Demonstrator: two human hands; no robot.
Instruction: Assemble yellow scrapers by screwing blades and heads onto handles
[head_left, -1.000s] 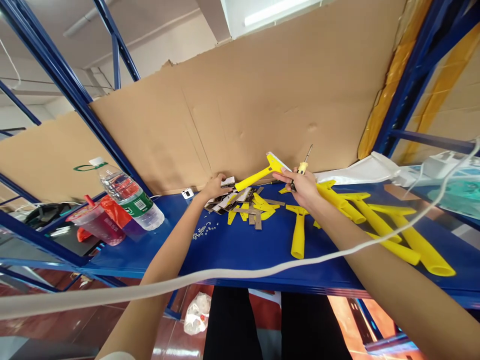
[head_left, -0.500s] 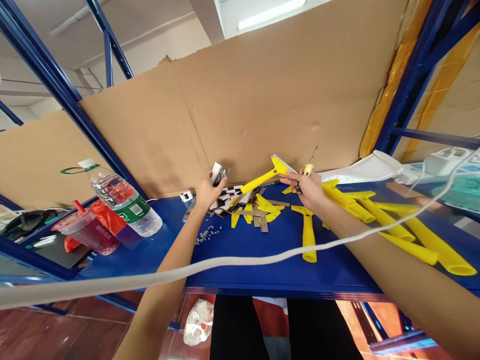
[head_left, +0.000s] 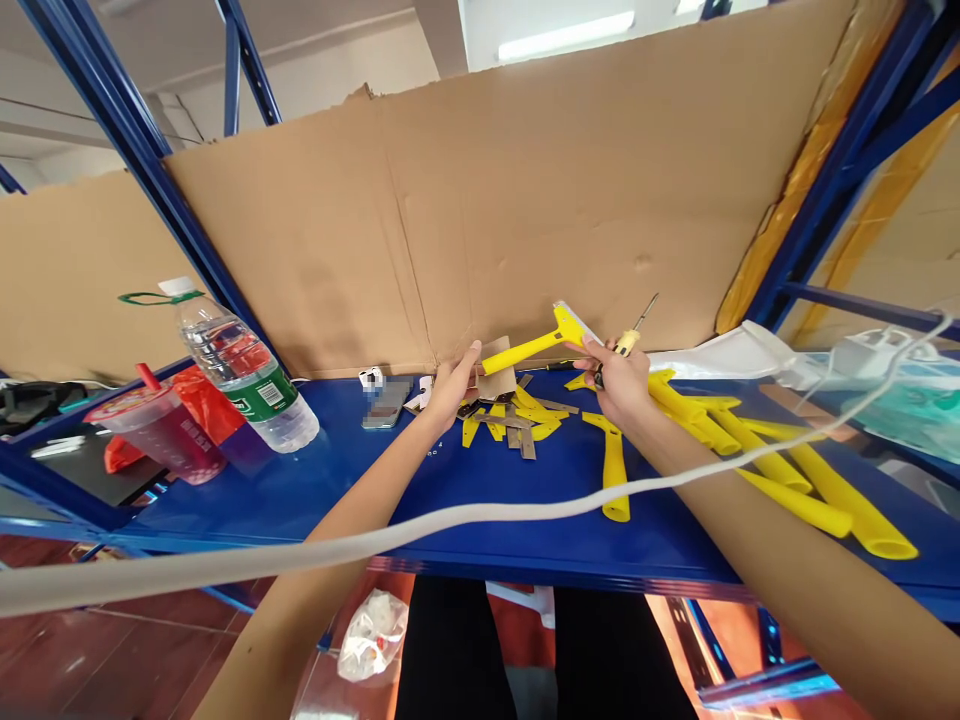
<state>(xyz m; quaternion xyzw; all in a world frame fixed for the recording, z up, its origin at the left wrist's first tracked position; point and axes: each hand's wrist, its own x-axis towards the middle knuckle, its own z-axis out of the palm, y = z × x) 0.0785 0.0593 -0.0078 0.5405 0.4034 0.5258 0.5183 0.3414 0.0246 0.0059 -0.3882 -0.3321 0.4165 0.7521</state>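
Observation:
In my right hand (head_left: 624,382) are a yellow scraper (head_left: 525,352), pinched by its head, and a screwdriver (head_left: 627,342) with its tip pointing up. The scraper's handle slants down left to the fingers of my left hand (head_left: 450,388). A brown card piece (head_left: 501,388) stands behind the handle end, beside my left fingers. My left hand is closed, but what it grips is hidden. Below the hands lie yellow pieces (head_left: 534,408) and flat metal plates (head_left: 527,442). Another yellow scraper (head_left: 616,470) lies nearer the front edge.
More yellow handles (head_left: 772,460) lie at the right. On the left stand a water bottle (head_left: 277,405) and a red drink cup (head_left: 176,440). A phone (head_left: 386,403) lies near the cardboard wall (head_left: 525,200). A white cable (head_left: 465,520) crosses the view in front.
My left hand has moved right, to the scraper's handle end. The black-and-white packet seen in it before no longer shows, and a brown card piece now appears there. The view has shifted slightly.

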